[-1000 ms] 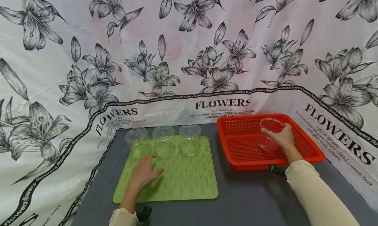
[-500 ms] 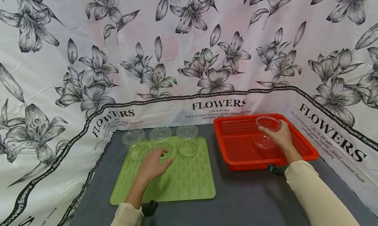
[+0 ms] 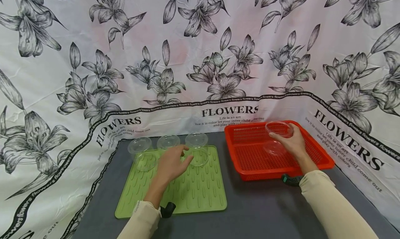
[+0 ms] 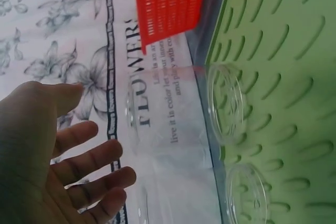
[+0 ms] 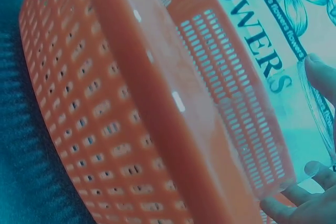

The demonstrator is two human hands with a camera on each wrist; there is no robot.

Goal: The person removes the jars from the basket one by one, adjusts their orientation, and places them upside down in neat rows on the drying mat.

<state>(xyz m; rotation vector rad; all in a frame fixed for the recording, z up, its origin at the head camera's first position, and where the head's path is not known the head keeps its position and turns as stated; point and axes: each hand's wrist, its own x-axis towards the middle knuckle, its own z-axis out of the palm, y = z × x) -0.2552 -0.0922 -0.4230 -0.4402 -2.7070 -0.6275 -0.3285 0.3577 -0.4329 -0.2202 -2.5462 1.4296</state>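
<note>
My right hand (image 3: 295,143) holds a clear plastic cup (image 3: 275,141) by its side over the red basket (image 3: 247,174). In the right wrist view the thumb and fingers go round the cup (image 5: 302,140) beyond the basket's rim. A row of three similar clear cups stands along the far part of the green mat (image 3: 200,194). My left hand (image 3: 172,164) is over the mat, fingers relaxed and holding nothing, and hides much of the middle cup (image 3: 168,140). The left wrist view shows its loosely spread fingers near the right-hand cup (image 4: 226,103).
Grey tabletop (image 3: 250,211) lies around the mat and basket. A white flower-printed cloth (image 3: 175,117) hangs behind and to both sides. The left cup (image 3: 139,146) stands at the mat's far left corner.
My left hand has moved right across the mat, from in front of the left cup to in front of the middle one. The right hand stays over the basket with its cup.
</note>
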